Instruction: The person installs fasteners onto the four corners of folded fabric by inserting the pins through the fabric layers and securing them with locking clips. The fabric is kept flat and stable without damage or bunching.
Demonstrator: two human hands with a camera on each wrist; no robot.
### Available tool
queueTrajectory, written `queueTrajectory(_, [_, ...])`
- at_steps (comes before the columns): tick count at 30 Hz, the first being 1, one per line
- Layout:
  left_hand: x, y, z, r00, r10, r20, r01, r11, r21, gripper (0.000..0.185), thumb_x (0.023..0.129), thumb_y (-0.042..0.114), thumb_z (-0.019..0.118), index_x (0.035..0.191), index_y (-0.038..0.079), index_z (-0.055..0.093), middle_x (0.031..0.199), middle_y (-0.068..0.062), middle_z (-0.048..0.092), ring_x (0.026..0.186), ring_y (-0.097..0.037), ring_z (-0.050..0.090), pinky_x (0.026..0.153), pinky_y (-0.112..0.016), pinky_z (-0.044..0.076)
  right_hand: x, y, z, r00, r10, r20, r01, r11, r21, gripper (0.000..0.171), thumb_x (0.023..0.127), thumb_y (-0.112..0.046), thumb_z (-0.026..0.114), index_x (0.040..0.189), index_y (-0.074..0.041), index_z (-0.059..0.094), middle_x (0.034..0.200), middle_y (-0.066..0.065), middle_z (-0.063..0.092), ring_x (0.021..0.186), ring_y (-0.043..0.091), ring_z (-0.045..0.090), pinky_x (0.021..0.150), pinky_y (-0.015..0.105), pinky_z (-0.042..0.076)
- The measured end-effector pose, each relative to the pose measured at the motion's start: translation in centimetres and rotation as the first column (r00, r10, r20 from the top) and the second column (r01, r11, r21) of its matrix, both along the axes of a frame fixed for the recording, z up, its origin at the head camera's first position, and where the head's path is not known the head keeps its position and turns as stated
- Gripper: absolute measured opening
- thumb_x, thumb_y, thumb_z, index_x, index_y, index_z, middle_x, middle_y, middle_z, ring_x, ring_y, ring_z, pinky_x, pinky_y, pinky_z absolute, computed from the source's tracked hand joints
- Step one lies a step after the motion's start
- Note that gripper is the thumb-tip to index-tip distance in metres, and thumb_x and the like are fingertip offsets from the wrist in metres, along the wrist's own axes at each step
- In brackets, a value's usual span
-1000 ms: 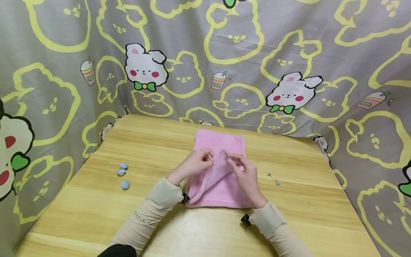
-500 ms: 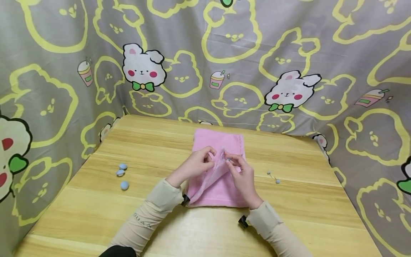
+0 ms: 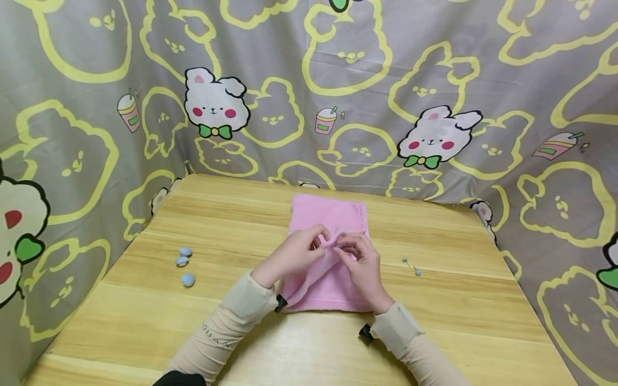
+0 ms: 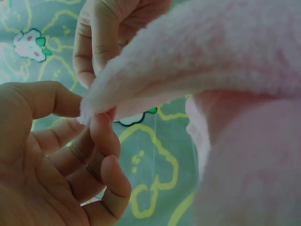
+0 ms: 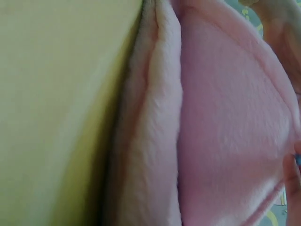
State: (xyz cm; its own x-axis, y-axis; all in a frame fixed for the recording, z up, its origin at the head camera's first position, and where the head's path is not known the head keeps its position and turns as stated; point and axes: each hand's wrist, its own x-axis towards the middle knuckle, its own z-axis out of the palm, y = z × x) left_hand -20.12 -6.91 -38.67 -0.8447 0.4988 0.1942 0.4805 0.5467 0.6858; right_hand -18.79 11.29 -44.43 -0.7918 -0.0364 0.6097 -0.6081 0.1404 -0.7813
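A folded pink fleece cloth (image 3: 328, 212) lies at mid-table, its front upper layer lifted into a peak between the hands. My left hand (image 3: 301, 249) pinches the edge of this raised layer, thumb and index finger meeting on the fuzzy rim in the left wrist view. Opposite it, close by, my right hand (image 3: 361, 262) has its thumb and fingers pinched together at the cloth's peak. Between those fingertips a bit of blue shows at the border of the right wrist view, the head of a small blue-headed pin (image 5: 298, 159); its shaft is hidden.
Several light-blue domed caps (image 3: 188, 280) lie on the wooden table (image 3: 232, 209) to the left. Right of the cloth are two more blue-headed pins (image 3: 418, 273) with thin shafts. A grey patterned curtain (image 3: 280, 53) encloses the table's back and sides.
My left hand has shifted slightly right, closing in on the right hand and drawing the cloth's edge with it. The raised peak now sits lower and mostly behind the fingers.
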Motion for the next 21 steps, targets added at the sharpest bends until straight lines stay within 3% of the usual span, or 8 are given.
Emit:
queueTrajectory(5, [0.4, 0.0, 0.5, 0.999, -0.021, -0.05, 0.018, 0.998, -0.064, 0.02, 0.085, 0.004, 0.06, 0.102, 0.013, 0.061, 0.075, 0.0, 0.064, 0.065, -0.008, 0.055, 0.062, -0.022, 0.047, -0.7, 1.2, 0.1, 0.997, 0.08, -0.001, -0.08, 0.994, 0.069, 0.057, 0.078, 0.016, 0.069, 0.13, 0.006, 0.046, 0.094, 0.024, 0.061, 0.083, 0.016, 0.065, 0.077, 0.019, 0.056])
queueTrajectory(8, [0.5, -0.1, 0.6, 0.997, -0.04, -0.066, 0.034, 0.995, -0.092, 0.019, 0.085, 0.005, 0.06, 0.102, 0.014, 0.062, 0.076, 0.001, 0.063, 0.066, -0.008, 0.054, 0.062, -0.021, 0.046, -1.1, 1.9, 0.3, 0.992, 0.102, -0.071, -0.089, 0.982, 0.167, 0.074, 0.075, 0.018, 0.071, 0.14, 0.005, 0.038, 0.092, 0.023, 0.062, 0.08, 0.019, 0.065, 0.076, 0.019, 0.056])
queueTrajectory(15, [0.4, -0.2, 0.4, 0.99, -0.102, -0.099, 0.089, 0.988, -0.127, 0.018, 0.086, 0.006, 0.061, 0.102, 0.015, 0.063, 0.079, 0.002, 0.064, 0.067, -0.007, 0.053, 0.063, -0.021, 0.046, -2.0, 3.4, 0.7, 0.941, 0.128, -0.312, 0.012, 0.912, 0.411, 0.063, 0.07, 0.011, 0.078, 0.128, 0.005, 0.055, 0.092, 0.011, 0.065, 0.079, 0.02, 0.064, 0.075, 0.02, 0.055])
queueTrajectory(18, [0.4, -0.2, 0.4, 0.988, -0.124, -0.097, 0.11, 0.985, -0.131, 0.018, 0.086, 0.006, 0.06, 0.102, 0.014, 0.063, 0.079, 0.002, 0.063, 0.066, -0.007, 0.053, 0.063, -0.021, 0.045, -2.2, 3.9, 0.8, 0.914, 0.146, -0.378, 0.05, 0.885, 0.463, 0.059, 0.069, 0.007, 0.079, 0.124, 0.003, 0.059, 0.1, 0.01, 0.063, 0.083, 0.018, 0.061, 0.076, 0.02, 0.054])
queueTrajectory(21, [0.3, -0.2, 0.3, 0.985, -0.14, -0.103, 0.125, 0.983, -0.138, 0.019, 0.086, 0.005, 0.059, 0.102, 0.015, 0.063, 0.079, 0.002, 0.062, 0.067, -0.007, 0.052, 0.064, -0.021, 0.045, -2.5, 4.3, 0.8, 0.89, 0.155, -0.429, 0.086, 0.867, 0.491, 0.056, 0.069, 0.002, 0.08, 0.122, 0.001, 0.062, 0.108, 0.013, 0.061, 0.091, 0.021, 0.06, 0.087, 0.018, 0.052])
